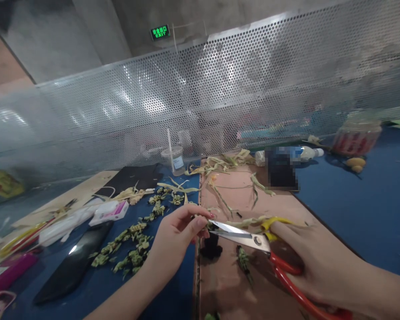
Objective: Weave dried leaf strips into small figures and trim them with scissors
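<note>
My right hand (pixel 300 253) grips a pair of scissors (pixel 253 240) with metal blades and red handles; a yellow piece (pixel 276 221) sits by its fingers. The blades stand apart and point left, right at my left fingertips. My left hand (pixel 176 240) is closed in a pinch around something small and dark, mostly hidden by the fingers. Beneath the blades lies a black clump (pixel 211 247) on a brown board (pixel 226 284). Beside that rests a green knotted plant piece (pixel 243 262). Several similar knotted green pieces (pixel 133 242) lie left of my left hand.
Pale dried leaf strips (pixel 226 162) lie along the board's far end. Behind stand a plastic cup (pixel 176 161) with a straw and a perforated metal screen (pixel 200 89). A black phone-like slab (pixel 76 262) and a tissue pack (pixel 110 212) lie left; a bottle (pixel 308 154) and jar (pixel 356 138) are right.
</note>
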A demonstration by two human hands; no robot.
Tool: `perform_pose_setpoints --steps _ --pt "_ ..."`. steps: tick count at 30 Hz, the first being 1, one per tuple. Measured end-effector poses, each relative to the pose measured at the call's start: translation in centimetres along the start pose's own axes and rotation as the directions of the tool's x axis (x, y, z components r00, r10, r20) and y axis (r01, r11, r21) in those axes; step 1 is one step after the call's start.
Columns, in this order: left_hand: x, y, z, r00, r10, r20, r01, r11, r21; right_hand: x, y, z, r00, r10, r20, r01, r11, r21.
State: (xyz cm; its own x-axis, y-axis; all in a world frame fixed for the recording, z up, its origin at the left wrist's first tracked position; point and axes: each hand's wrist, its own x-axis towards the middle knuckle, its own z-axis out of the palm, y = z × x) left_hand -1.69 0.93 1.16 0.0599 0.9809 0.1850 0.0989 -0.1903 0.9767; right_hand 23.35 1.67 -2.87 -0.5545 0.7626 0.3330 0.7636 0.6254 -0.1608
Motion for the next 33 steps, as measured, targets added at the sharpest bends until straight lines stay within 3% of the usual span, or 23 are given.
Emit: perform_pose_setpoints --steps 5,14,28,33 --pt "-0.01 0.13 0.02 1.0 0.002 -0.007 -0.002 1.0 0.01 -0.09 0.22 0.3 0.999 0.01 0.04 -0.009 0.999 -0.034" --pt "-0.15 -0.3 -0.25 0.998 -0.037 0.048 0.04 0.997 -0.071 -0.16 0.46 0.56 0.999 -0.019 -0.036 0.018 0.999 -0.046" --pt "-0.17 -0.34 -0.46 0.998 -0.022 0.063 0.026 0.998 -0.058 -0.08 0.19 0.21 0.992 0.04 0.118 -0.04 0.999 -0.006" --pt "-0.13 -0.4 -0.49 0.998 -0.01 0.058 0.012 0.999 -0.045 -0.31 0.48 0.75 0.993 0.052 0.109 -0.048 0.998 -0.036"
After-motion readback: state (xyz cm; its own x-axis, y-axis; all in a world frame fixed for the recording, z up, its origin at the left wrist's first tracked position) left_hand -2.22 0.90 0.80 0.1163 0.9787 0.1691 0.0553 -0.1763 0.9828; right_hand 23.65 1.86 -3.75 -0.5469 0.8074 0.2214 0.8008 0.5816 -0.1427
